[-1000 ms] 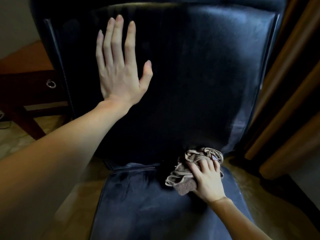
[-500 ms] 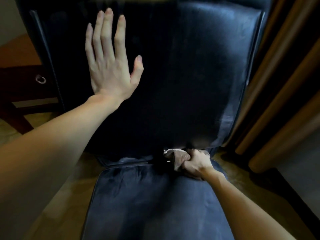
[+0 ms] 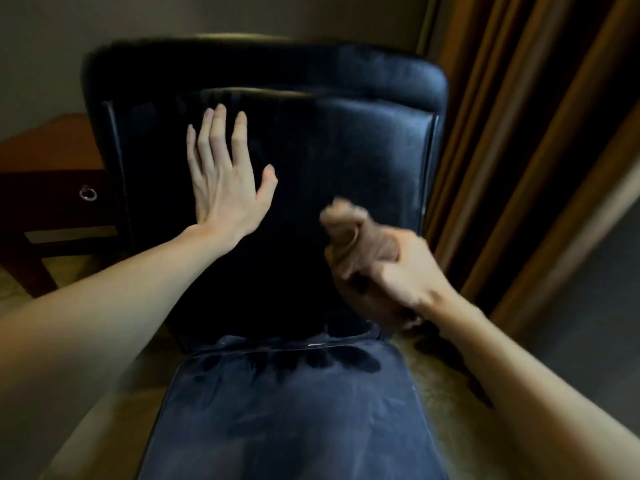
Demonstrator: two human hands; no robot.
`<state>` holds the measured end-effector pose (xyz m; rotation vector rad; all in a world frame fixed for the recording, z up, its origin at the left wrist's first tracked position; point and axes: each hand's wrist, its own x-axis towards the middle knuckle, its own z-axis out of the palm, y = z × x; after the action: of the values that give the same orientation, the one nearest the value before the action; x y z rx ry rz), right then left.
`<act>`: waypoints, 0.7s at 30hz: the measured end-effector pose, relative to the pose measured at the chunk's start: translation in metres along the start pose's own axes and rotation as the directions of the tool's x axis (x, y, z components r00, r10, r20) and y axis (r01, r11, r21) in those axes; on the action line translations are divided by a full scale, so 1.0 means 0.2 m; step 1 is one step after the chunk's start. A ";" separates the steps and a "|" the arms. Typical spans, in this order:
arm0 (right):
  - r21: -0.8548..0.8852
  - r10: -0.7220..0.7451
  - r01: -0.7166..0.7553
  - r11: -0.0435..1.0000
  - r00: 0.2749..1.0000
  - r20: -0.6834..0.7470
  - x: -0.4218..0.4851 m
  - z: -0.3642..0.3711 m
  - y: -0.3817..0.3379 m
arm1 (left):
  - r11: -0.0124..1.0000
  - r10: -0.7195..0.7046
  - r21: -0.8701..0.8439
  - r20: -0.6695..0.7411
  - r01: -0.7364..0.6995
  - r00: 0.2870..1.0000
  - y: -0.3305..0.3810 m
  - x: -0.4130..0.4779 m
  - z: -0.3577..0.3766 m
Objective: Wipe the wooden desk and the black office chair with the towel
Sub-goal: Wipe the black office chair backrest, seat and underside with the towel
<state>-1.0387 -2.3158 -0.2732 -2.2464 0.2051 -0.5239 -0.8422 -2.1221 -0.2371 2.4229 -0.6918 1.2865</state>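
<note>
The black office chair (image 3: 363, 150) fills the middle of the head view, its backrest upright and its seat below. My left hand (image 3: 225, 181) presses flat on the left side of the backrest, fingers straight. My right hand (image 3: 391, 271) is blurred by motion in front of the lower right of the backrest and grips the bunched brown towel (image 3: 346, 223), which sticks out above its fingers. The wooden desk (image 3: 52, 150) shows at the left behind the chair, mostly hidden.
Brown curtains (image 3: 519, 133) hang close to the chair's right side. A dark drawer front with a ring pull (image 3: 88, 194) sits under the desk top at the left. Beige floor (image 3: 450, 427) shows on both sides of the seat.
My right hand has lifted the towel from the crease at the back of the seat up in front of the lower backrest. The view has tilted up. My left hand stays flat on the backrest.
</note>
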 end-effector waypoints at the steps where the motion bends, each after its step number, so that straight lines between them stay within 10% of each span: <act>1: 0.023 -0.056 0.059 0.998 0.992 -0.110 0.02 -0.09 -0.07 | 0.999 -0.022 -0.030 -0.003 0.022 1.000 0.03 0.01 -0.01; 7: -0.414 -0.440 0.259 0.872 0.786 -0.434 0.18 -0.46 -0.31 | 0.980 0.156 -0.118 -0.028 -0.158 0.987 0.37 0.06 0.05; 21: -0.564 -0.420 0.190 0.804 0.852 -0.312 0.61 -0.48 -0.14 | 0.989 0.144 0.018 -0.011 -0.144 0.990 0.49 0.00 0.32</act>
<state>-0.9711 -2.4001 -0.1598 -2.6784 0.2104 -1.2797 -0.8514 -2.2340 -0.2671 2.4143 -0.8695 1.3655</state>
